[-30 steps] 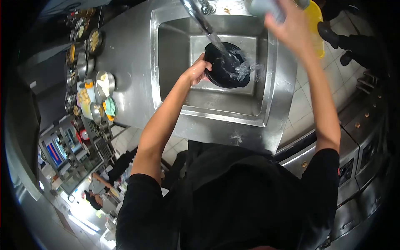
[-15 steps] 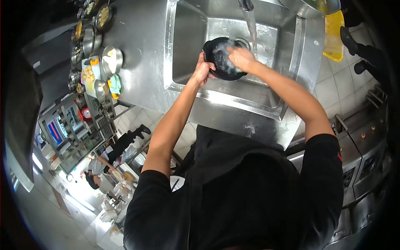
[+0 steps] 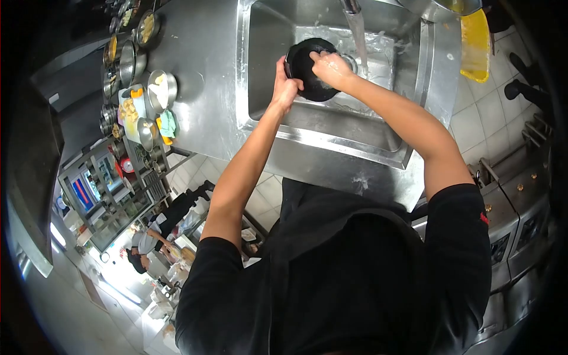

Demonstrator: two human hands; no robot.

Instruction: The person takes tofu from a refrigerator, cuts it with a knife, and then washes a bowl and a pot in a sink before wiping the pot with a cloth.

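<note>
My left hand [image 3: 286, 90] grips the rim of a round black bowl [image 3: 304, 66] at its left side, thumb over the edge. The bowl is held tilted inside a steel sink [image 3: 331, 142]. My right hand [image 3: 332, 70] is at the bowl's inside, its fingers curled against the dark surface; whether anything is in them is hidden. Just right of that hand, water [image 3: 358, 44] runs from a faucet [image 3: 350, 6] into the sink. Wet streaks and a little foam lie on the sink floor.
Metal bowls of food [image 3: 160, 92] and a green cloth [image 3: 168, 124] are on the counter at left. A large steel pot [image 3: 441, 9] and a yellow container [image 3: 475, 47] stand at upper right. A co-worker [image 3: 155, 236] works at far lower left; another person's legs show at right.
The bowl and both hands have shifted slightly up in view. White splashing water inside the bowl has gone, leaving its dark interior showing. My right hand has moved a little left.
</note>
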